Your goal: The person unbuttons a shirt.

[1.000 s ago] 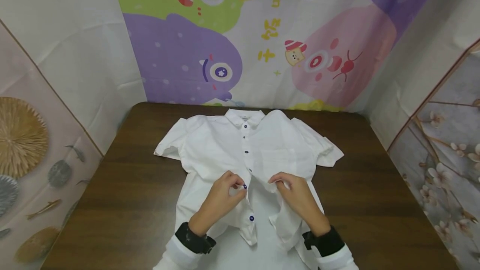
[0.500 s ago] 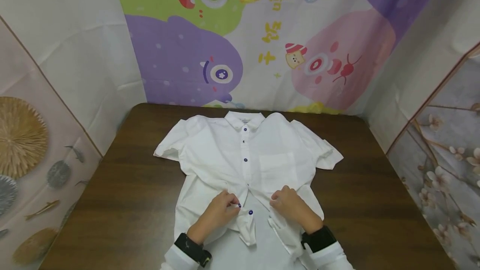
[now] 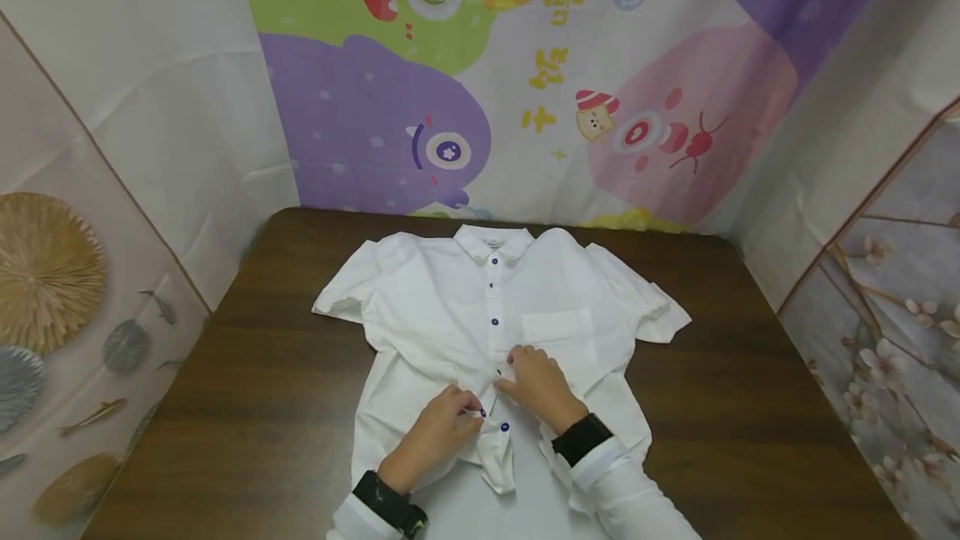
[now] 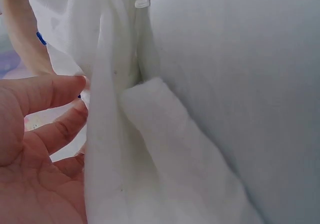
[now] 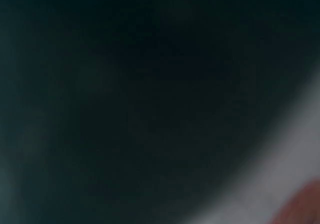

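White shirt [image 3: 420, 307] runs down from collar [image 3: 476, 245]; left hand [image 3: 441, 427] pinches front edge [image 3: 497, 455], right hand [image 3: 542, 387] nearer collar, grip hidden

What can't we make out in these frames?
Right wrist: nearly everything, lost in dark blur.
Head: whether the right hand grips the shirt; its fingers hide any contact.
Head: text on label, too small.
Head: shirt's lower end, cut off by bottom edge.
Left wrist: rest of the left hand, cut off by left edge.
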`<state>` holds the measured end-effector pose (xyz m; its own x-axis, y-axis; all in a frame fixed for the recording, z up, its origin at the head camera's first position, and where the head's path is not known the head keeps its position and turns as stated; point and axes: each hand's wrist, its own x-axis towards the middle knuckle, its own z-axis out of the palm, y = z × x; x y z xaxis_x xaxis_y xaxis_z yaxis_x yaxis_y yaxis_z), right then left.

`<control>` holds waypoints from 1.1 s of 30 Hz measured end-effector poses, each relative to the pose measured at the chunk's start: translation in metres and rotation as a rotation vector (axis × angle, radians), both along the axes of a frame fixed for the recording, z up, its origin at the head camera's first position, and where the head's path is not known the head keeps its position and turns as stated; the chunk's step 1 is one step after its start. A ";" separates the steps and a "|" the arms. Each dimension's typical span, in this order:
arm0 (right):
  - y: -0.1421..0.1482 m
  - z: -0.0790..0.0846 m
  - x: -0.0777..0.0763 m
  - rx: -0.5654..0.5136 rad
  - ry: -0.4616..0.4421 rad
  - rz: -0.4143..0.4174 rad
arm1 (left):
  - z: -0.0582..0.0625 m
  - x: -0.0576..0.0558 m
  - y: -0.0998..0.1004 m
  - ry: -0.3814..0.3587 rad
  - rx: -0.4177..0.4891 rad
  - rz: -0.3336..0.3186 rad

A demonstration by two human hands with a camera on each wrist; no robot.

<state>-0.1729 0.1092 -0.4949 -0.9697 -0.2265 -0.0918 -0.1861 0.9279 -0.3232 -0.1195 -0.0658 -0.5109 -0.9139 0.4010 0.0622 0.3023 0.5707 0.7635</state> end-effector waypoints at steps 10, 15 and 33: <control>-0.009 -0.012 -0.001 0.044 0.054 0.040 | 0.003 0.003 0.001 -0.040 -0.025 0.001; -0.008 -0.002 -0.002 0.043 0.106 0.063 | 0.003 0.002 0.002 -0.047 -0.034 -0.016; -0.010 0.069 0.035 -0.242 0.170 0.128 | 0.000 -0.001 0.002 0.006 -0.055 -0.080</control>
